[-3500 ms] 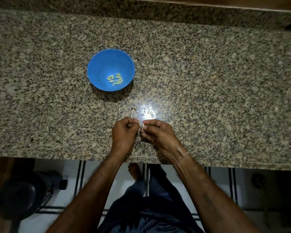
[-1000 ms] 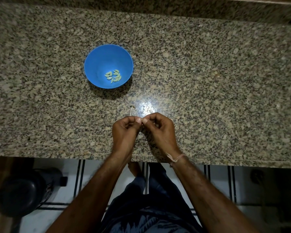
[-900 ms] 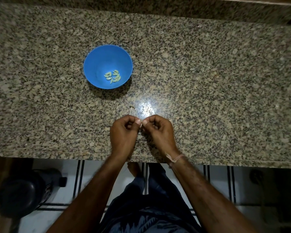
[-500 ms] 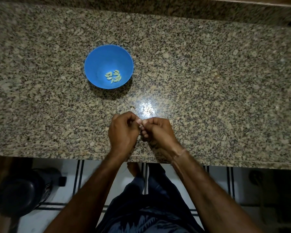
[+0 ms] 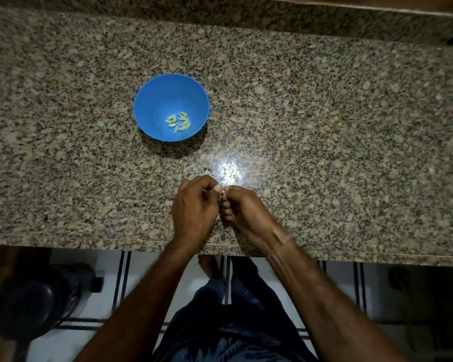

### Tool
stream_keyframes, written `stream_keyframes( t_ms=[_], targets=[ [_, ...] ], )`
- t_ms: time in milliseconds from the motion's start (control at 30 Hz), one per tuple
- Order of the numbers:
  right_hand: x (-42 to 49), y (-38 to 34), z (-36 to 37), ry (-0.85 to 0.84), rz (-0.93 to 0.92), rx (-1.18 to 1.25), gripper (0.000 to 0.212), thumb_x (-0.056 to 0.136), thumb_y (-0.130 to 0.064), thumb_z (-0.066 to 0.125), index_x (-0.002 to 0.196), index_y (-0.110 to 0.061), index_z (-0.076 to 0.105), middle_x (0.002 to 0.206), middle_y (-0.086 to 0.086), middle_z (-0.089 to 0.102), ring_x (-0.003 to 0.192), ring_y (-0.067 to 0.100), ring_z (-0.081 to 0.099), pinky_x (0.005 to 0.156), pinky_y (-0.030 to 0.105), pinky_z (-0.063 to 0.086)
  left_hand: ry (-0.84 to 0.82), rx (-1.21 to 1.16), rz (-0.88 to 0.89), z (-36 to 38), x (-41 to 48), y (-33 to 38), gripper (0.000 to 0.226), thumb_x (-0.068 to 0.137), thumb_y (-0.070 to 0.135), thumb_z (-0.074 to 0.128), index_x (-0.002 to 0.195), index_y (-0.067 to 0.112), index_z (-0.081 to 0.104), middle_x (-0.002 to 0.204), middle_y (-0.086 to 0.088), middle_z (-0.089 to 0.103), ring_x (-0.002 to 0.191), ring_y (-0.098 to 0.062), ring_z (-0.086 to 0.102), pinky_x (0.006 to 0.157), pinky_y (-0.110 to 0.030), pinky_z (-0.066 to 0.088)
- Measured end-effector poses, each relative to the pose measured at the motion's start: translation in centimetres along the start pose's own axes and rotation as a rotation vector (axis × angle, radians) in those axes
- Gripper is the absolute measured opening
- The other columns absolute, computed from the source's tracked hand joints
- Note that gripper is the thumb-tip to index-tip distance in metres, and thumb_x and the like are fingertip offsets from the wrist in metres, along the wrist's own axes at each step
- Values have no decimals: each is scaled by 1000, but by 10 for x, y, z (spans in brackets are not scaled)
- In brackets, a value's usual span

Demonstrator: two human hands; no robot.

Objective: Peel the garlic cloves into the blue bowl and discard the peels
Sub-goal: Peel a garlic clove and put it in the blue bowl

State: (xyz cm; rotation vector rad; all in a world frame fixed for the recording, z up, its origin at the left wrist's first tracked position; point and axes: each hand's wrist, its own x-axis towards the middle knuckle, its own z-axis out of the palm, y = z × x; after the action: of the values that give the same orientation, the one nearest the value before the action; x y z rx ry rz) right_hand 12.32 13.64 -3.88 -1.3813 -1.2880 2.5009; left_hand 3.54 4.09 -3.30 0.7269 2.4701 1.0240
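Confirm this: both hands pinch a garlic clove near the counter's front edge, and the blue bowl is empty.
Wrong on one point. The head view shows the blue bowl holding a cluster of peeled cloves, not empty. The left hand and right hand do pinch a garlic clove near the front edge of the counter.

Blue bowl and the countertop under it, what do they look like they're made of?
Blue bowl: probably plastic; uniform saturated colour, thin rim, smooth wall without sharp glare. Countertop: looks like polished granite, or a similar stone; speckled tan, grey and black grains, and a bright glossy reflection of a light near its front edge.
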Motion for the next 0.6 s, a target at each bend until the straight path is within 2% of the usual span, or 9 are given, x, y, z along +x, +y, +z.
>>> stream_keyframes(
  t_ms=[100, 167, 233, 333, 367, 433, 500, 567, 600],
  targets=[
    [-4, 6, -3, 95, -393, -398, 25, 108, -18, 52, 84, -8, 54, 75, 5, 50, 70, 14, 45, 63, 28, 38, -131, -349, -196, 2, 2, -1, 24, 99, 30, 60, 80, 17, 66, 70, 1, 64, 64, -17, 55, 61, -35, 43],
    [-6, 7, -5, 142, -573, -604, 22, 107, -16, 54, 87, -7, 56, 74, 3, 54, 68, 9, 46, 61, 25, 37, -193, -506, -297, 0, 4, 0, 27, 101, 24, 61, 80, 7, 66, 67, -4, 59, 62, -17, 49, 60, -36, 40],
    [-3, 5, -7, 143, -527, -575, 23, 107, -18, 55, 87, -6, 57, 75, 5, 56, 70, 11, 48, 63, 27, 39, -165, -412, -220, -1, 4, 1, 24, 100, 23, 62, 80, 11, 66, 68, 0, 62, 64, -16, 51, 60, -33, 40],
    [1, 6, -4, 91, -246, -252, 27, 104, -22, 59, 85, -4, 57, 75, 12, 53, 72, 19, 49, 69, 38, 41, -1, 32, 13, -2, 0, 1, 16, 95, 22, 64, 79, 24, 60, 78, 11, 63, 81, -16, 54, 63, -32, 35],
    [0, 7, -2, 111, -278, -283, 27, 104, -23, 59, 85, -3, 58, 75, 15, 54, 72, 20, 50, 69, 37, 42, 25, 41, 18, -2, -1, 3, 15, 94, 23, 65, 80, 24, 61, 79, 11, 64, 83, -17, 56, 64, -33, 37],
    [-2, 10, -3, 184, -536, -557, 23, 105, -19, 59, 86, -6, 57, 76, 11, 57, 71, 14, 51, 67, 25, 41, -48, -153, -135, 1, 3, -1, 18, 96, 26, 66, 79, 19, 67, 75, 4, 69, 76, -18, 63, 66, -34, 47],
    [-1, 10, -6, 238, -752, -807, 21, 107, -16, 56, 86, -12, 54, 79, -1, 52, 73, 14, 48, 63, 22, 34, -152, -496, -360, 3, 8, -4, 23, 96, 23, 67, 77, 11, 71, 75, -9, 71, 72, -21, 63, 72, -37, 52],
    [2, 7, -8, 261, -828, -928, 21, 108, -16, 55, 87, -14, 54, 81, -5, 49, 75, 15, 46, 65, 23, 32, -217, -768, -552, 3, 10, -1, 24, 96, 15, 67, 74, 8, 71, 75, -13, 67, 74, -23, 61, 75, -37, 52],
    [4, 8, -9, 261, -830, -917, 20, 107, -16, 57, 87, -13, 55, 81, -5, 51, 75, 14, 47, 65, 23, 33, -221, -804, -582, 3, 9, 1, 23, 97, 13, 66, 74, 8, 70, 72, -12, 65, 71, -21, 60, 72, -33, 52]
  ],
)
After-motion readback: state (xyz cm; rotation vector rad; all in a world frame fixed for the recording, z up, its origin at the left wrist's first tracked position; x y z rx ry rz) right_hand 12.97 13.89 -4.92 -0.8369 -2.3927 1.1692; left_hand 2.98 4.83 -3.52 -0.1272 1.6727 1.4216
